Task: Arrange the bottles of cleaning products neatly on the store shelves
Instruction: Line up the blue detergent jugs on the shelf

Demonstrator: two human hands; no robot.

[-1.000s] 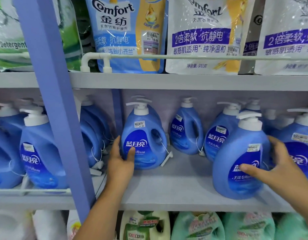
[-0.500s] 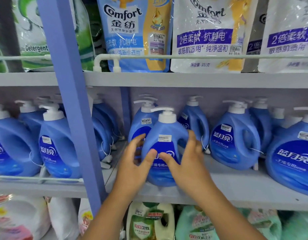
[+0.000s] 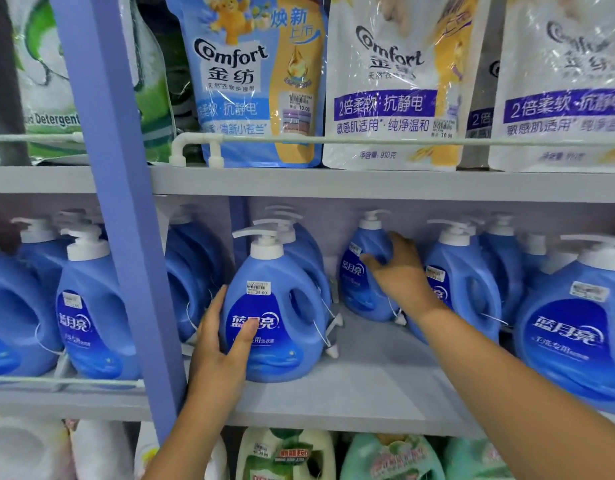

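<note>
- front pump bottle (image 3: 275,317): blue body, white pump and cap, darker blue oval label, white lettering
- shelf post (image 3: 119,216): lilac-blue
- shelf board (image 3: 368,393): pale grey
- softener pouch (image 3: 261,81): light blue with orange panel
- neighbouring pouch (image 3: 392,81): white, purple band

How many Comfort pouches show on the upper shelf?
4: blue pouch leftmost, white pouch beside it, right-edge pouch, and a sliver pouch behind those two. More may stand hidden.
</note>
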